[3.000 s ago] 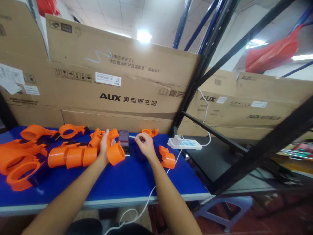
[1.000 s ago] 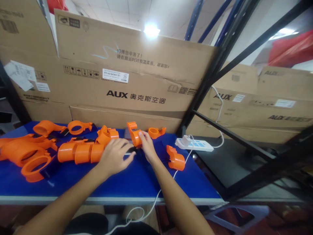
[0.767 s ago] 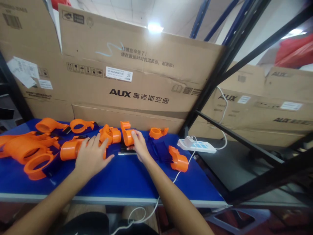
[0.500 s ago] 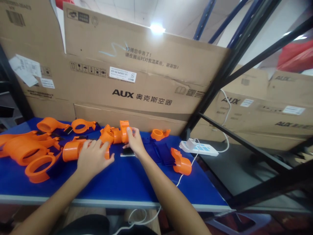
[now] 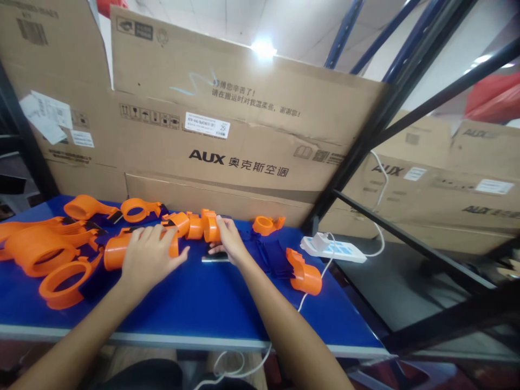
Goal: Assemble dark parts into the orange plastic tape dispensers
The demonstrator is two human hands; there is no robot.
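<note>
My left hand (image 5: pixel 148 259) lies flat with fingers spread on a row of orange plastic cylinders (image 5: pixel 116 250) on the blue table (image 5: pixel 203 303). My right hand (image 5: pixel 229 242) rests with fingers stretched against an orange ring part (image 5: pixel 210 226), pressing it toward the other orange pieces (image 5: pixel 182 223). A dark phone (image 5: pixel 214 256) lies just under the right hand's thumb. More orange ring parts (image 5: pixel 60 276) lie at the far left, some with dark blue straps.
Large AUX cardboard boxes (image 5: pixel 227 146) wall the back of the table. An orange clamp part (image 5: pixel 303 273) and another (image 5: pixel 266 223) lie to the right. A white power strip (image 5: pixel 333 248) with cable sits on a black shelf (image 5: pixel 365 281). Black rack beams (image 5: pixel 406 238) cross at right.
The right hand has carried the orange ring part left and set it against the other orange pieces. The left hand moved from the phone onto the row of cylinders. The view shifted left.
</note>
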